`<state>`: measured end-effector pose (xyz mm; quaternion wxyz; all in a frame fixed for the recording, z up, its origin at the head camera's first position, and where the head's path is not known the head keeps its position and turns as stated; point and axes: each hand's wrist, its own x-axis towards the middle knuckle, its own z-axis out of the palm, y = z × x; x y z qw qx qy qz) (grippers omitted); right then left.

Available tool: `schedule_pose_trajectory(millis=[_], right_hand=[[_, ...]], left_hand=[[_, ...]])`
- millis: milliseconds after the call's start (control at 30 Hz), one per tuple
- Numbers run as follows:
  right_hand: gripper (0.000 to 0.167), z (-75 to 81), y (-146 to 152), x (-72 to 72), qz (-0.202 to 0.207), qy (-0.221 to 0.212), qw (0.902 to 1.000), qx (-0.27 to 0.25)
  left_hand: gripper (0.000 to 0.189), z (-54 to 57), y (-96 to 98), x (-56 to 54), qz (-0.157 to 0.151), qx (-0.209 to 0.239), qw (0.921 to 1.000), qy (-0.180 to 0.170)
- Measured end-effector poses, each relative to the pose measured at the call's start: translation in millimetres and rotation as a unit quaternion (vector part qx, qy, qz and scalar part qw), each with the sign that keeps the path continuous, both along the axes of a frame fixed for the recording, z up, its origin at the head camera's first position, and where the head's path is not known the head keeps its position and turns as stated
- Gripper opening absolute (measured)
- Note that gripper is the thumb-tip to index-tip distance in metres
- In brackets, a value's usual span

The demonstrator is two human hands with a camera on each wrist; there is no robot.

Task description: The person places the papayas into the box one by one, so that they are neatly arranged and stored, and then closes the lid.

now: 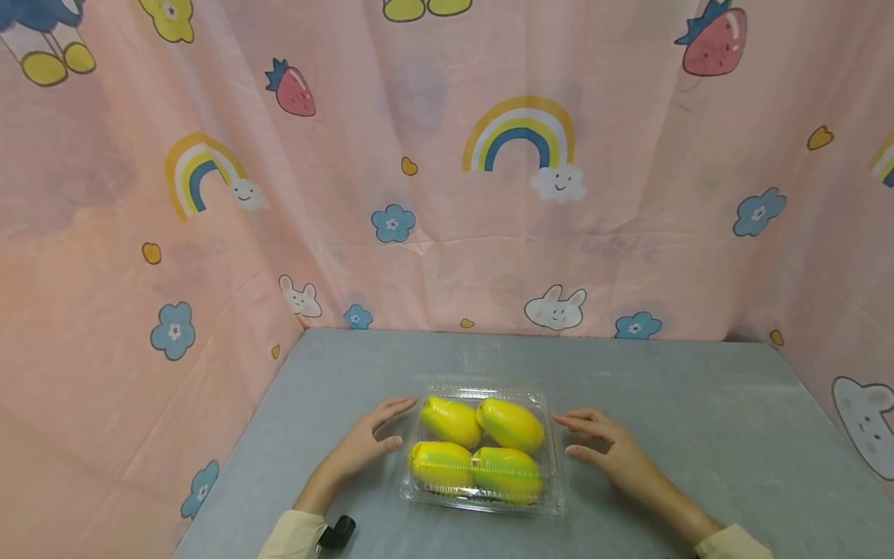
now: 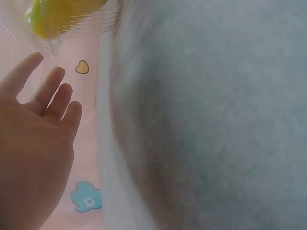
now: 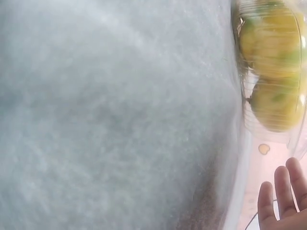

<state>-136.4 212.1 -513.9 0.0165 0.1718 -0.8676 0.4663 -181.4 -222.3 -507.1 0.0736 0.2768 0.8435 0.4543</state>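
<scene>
A clear plastic box [image 1: 482,506] with ribbed walls sits on the grey table in front of me. Inside it lie several plump yellow fruits [image 1: 511,425] with green patches, like mangoes or small papayas, arranged in two rows. My left hand [image 1: 365,442] is at the box's left side, fingers extended toward its wall and thumb apart. On the opposite side my right hand [image 1: 606,449] has its fingertips close to the right wall, the thumb below them. Both palms hold nothing. The left wrist view shows relaxed fingers [image 2: 46,89] below a box corner; the right wrist view shows similar fingers [image 3: 284,191].
The grey table [image 1: 670,404] reaches back to a pink curtain [image 1: 447,264] printed with rainbows, flowers and rabbits, which also hangs along the left and right sides. A black strap piece [image 1: 338,532] is at the left wrist by the sleeve.
</scene>
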Motion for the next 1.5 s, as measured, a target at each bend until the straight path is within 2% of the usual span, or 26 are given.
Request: schedule_pose_trajectory(millis=[100,200,467,633,967,1133,1300,1500], right_hand=[[0.045,0.6,-1.8,1.3,-0.004,0.024,0.9996,0.016],[0.049,2.4,-3.7,3.1,-0.009,0.034,0.9990,0.029],[0.058,10.7,-6.8,10.4,-0.003,0.038,0.9985,0.040],[0.064,12.9,-7.2,15.8,0.016,0.034,0.9986,0.039],[0.092,14.2,-11.8,27.9,0.037,-0.024,0.9955,0.084],[0.099,14.8,-14.9,30.6,0.042,-0.057,0.9930,0.095],[0.100,16.7,-16.3,32.2,0.045,-0.087,0.9920,0.080],[0.103,19.4,-19.6,31.5,0.045,-0.178,0.9821,0.043]], left_hand=[[0.087,3.1,-0.1,3.2,0.006,-0.012,0.9999,-0.009],[0.096,5.2,-0.3,6.6,0.010,-0.025,0.9995,-0.012],[0.094,5.0,-3.0,12.0,-0.008,-0.026,0.9996,0.006],[0.090,8.4,-2.9,15.8,-0.015,-0.036,0.9992,-0.006],[0.100,14.2,-1.5,24.2,-0.007,-0.081,0.9954,-0.051],[0.102,15.1,-0.2,26.1,-0.003,-0.091,0.9936,-0.067],[0.102,15.8,0.5,28.4,-0.006,-0.088,0.9928,-0.081],[0.101,15.4,2.3,31.7,-0.010,-0.077,0.9920,-0.100]])
